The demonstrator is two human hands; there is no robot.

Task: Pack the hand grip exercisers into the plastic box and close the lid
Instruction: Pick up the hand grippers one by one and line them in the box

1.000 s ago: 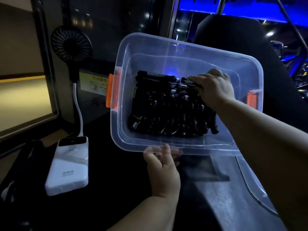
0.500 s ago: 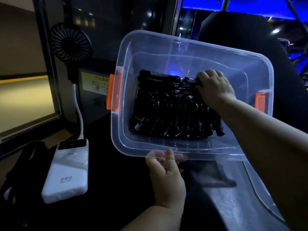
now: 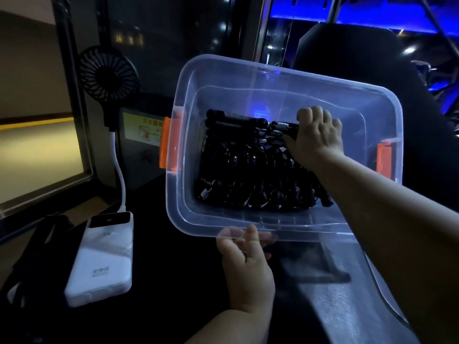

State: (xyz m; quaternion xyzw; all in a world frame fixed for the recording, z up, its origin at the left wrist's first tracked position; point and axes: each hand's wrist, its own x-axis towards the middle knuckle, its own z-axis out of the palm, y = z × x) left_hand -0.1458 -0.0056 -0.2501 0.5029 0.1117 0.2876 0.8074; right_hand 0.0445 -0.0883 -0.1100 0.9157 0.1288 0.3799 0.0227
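The left hand pinches the near rim of the clear, rounded plastic box; the right hand grips 1 black, coil-sprung exerciser inside.

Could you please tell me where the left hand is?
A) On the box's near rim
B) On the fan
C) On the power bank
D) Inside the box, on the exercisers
A: the left hand holds the near rim of the box, its fingers showing through the clear plastic from below, while the right hand is the one inside, gripping an exerciser.
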